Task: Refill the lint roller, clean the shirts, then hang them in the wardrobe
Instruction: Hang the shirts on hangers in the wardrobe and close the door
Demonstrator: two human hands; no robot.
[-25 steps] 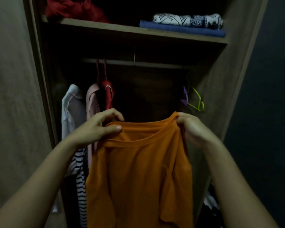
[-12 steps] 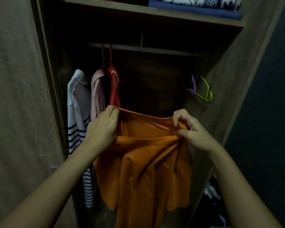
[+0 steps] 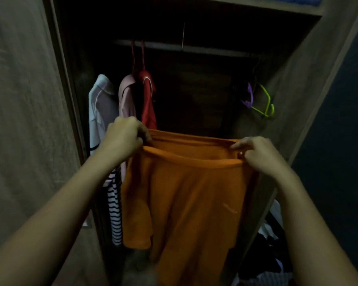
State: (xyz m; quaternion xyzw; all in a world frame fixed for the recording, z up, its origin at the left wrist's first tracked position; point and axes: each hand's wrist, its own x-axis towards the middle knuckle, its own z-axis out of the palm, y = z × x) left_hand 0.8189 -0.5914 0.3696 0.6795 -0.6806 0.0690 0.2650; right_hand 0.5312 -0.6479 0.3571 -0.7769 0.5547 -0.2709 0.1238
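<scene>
An orange shirt [image 3: 190, 195] hangs in front of the open wardrobe [image 3: 293, 83], stretched between both hands. My left hand [image 3: 124, 137] grips its top edge at the left and my right hand [image 3: 258, 153] pinches the top edge at the right. Behind it runs the wardrobe rail [image 3: 194, 47], dim and mostly bare in the middle. I cannot tell whether a hanger is inside the shirt.
On the rail's left hang a white striped shirt [image 3: 100, 108], a pink shirt [image 3: 126, 100] and a red shirt [image 3: 148, 100]. Purple and green hangers [image 3: 260, 100] hang at the right. Clothes [image 3: 273, 254] lie piled at the lower right. The wardrobe door [image 3: 25, 120] stands at the left.
The view has tilted down and moved closer, so the top shelf has left the frame. Both hands have spread the orange shirt's top edge wider and hold it lower.
</scene>
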